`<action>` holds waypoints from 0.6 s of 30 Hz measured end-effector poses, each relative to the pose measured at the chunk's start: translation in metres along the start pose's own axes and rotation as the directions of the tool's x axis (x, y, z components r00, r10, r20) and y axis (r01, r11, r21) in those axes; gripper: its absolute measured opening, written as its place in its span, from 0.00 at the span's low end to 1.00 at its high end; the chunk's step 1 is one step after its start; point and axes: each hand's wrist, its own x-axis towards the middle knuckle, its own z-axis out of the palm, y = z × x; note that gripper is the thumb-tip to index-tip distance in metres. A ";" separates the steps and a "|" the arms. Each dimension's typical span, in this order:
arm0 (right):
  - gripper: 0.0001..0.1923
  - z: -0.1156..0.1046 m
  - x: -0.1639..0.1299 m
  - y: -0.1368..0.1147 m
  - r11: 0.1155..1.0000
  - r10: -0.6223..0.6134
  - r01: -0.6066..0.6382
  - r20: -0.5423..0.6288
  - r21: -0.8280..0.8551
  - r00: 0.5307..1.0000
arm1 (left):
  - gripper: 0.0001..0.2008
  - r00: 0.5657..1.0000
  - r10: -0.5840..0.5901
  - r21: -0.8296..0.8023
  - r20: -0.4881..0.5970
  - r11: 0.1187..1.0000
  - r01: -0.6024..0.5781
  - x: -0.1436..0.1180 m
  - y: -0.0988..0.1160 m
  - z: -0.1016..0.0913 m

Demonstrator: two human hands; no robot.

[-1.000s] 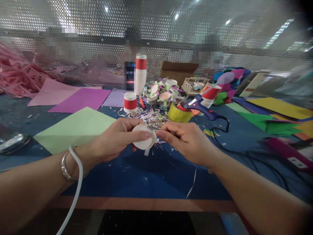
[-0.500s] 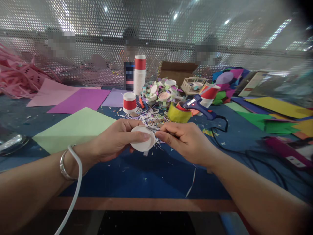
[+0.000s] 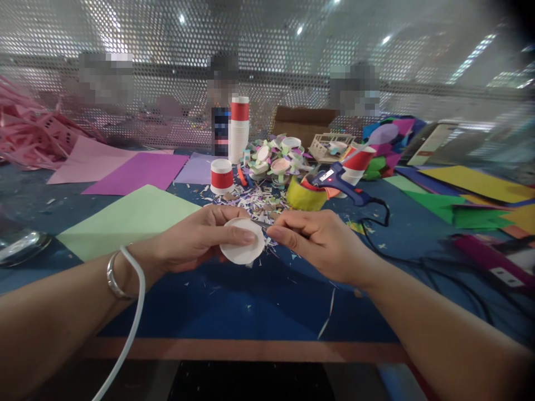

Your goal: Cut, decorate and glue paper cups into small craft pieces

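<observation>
- Head view: left hand (image 3: 196,236) is pinching a white paper cup base (image 3: 242,248), thumb lying across the round face, held just above the blue table (image 3: 234,301) right in the middle.
- Right hand (image 3: 321,242) is closed around a thin metal tool (image 3: 259,224) whose tip touches the top edge of the cup base. Looks like small scissors, but the handle is buried in the fist so can't say for sure.
- Stuff around: a light green sheet (image 3: 129,220) just left of the left hand, and a mess of paper scraps (image 3: 254,197) right behind both hands.
- Further back there's a small red-and-white cup (image 3: 222,176), a tall cup stack (image 3: 239,128), a yellow tape roll (image 3: 305,195) and a blue glue gun (image 3: 340,181), whose black cord runs down the right side near the right wrist.
- A white cable (image 3: 131,312) loops over the left wrist beside a silver bracelet (image 3: 112,275).
- Versus half a second ago: barely anything. Both hands and the cup base sit a touch lower, same grips.
</observation>
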 end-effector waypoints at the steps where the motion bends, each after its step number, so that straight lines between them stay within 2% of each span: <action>1: 0.22 0.000 0.000 0.000 1.000 -0.002 0.002 0.002 0.009 1.000 | 0.11 1.000 0.007 0.022 0.008 1.000 -0.007 0.000 0.000 0.000; 4: 0.23 -0.001 0.001 0.000 0.999 0.006 -0.006 0.012 0.041 1.000 | 0.11 0.995 0.104 0.176 0.005 0.979 -0.103 -0.001 0.001 0.000; 9: 0.23 0.000 0.002 0.001 0.996 0.016 -0.018 0.025 0.085 1.000 | 0.11 0.945 0.328 0.479 0.002 0.829 -0.289 -0.002 0.004 0.001; 11: 0.23 0.001 0.001 0.002 0.996 0.014 -0.015 0.019 0.084 1.000 | 0.10 0.935 0.355 0.517 0.024 0.796 -0.315 -0.002 0.006 0.001; 14: 0.23 0.002 0.001 0.003 0.997 0.006 -0.006 0.005 0.073 1.000 | 0.11 0.942 0.335 0.520 0.037 0.798 -0.304 -0.001 0.007 0.000; 18: 0.23 0.003 0.002 0.004 0.999 0.005 -0.004 -0.013 0.048 1.000 | 0.11 0.945 0.326 0.528 0.001 0.803 -0.277 0.001 0.002 -0.002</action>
